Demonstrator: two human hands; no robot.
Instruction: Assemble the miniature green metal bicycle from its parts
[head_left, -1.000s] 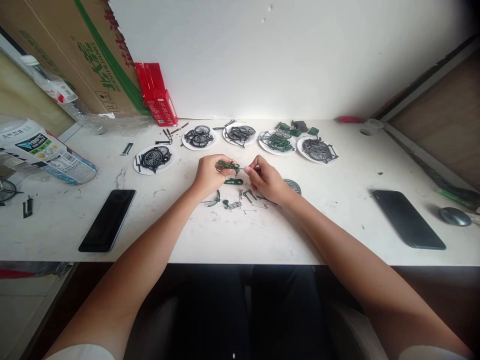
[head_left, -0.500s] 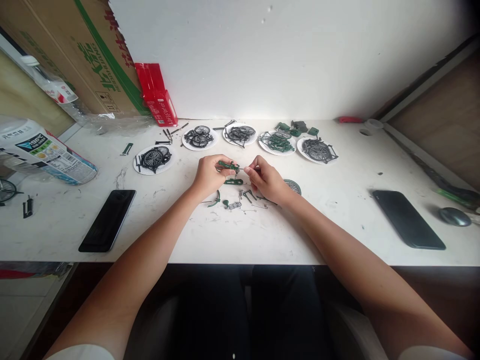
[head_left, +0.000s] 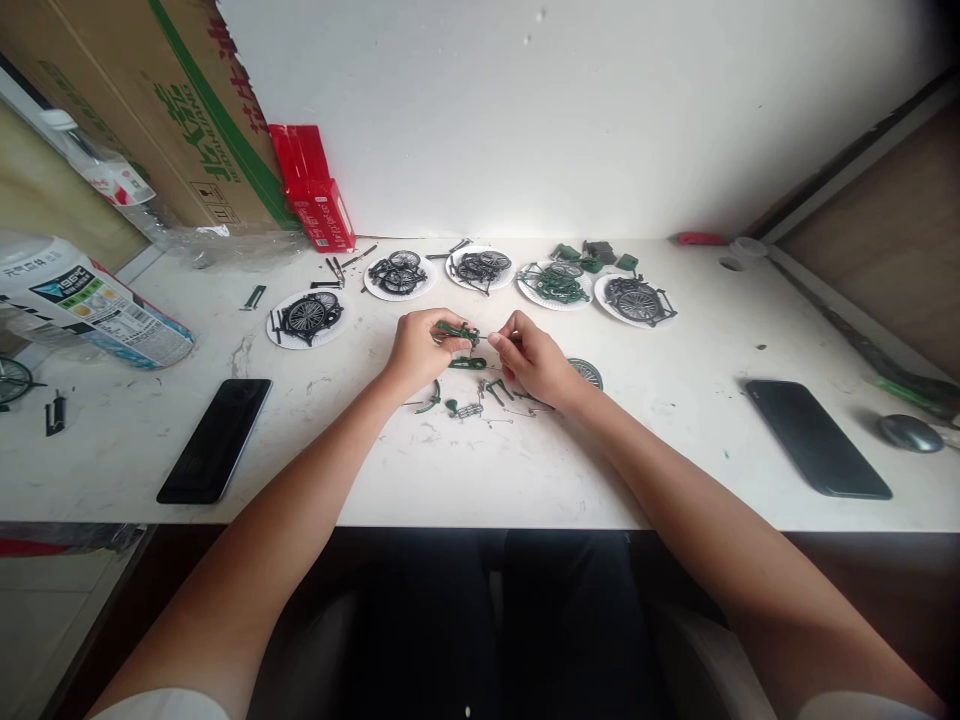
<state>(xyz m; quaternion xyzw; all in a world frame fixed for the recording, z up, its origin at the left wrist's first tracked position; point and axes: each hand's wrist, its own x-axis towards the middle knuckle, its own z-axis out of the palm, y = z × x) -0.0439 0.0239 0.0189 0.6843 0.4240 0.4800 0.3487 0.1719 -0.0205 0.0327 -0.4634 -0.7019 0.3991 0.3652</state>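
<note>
My left hand [head_left: 421, 347] is closed around a green model bicycle frame [head_left: 456, 331], held just above the table. My right hand [head_left: 529, 354] pinches a thin rod-like piece [head_left: 482, 338] whose far end meets the frame's right side; its exact kind is too small to tell. Below the hands lie a green chain guard [head_left: 471, 364], a curved green mudguard [head_left: 430, 399], a small green saddle [head_left: 452, 407], a grey rack-like part [head_left: 470, 411] and several tiny metal bits. A spoked wheel [head_left: 586, 373] shows partly behind my right wrist.
Paper plates with miniature bicycle parts stand in a row behind, such as the left plate [head_left: 277, 336]. A black phone [head_left: 214, 441] lies left, a dark flat slab [head_left: 817, 438] and a mouse [head_left: 909, 433] right. A large bottle [head_left: 97, 305], red box [head_left: 319, 205] and carton [head_left: 172, 110] stand left.
</note>
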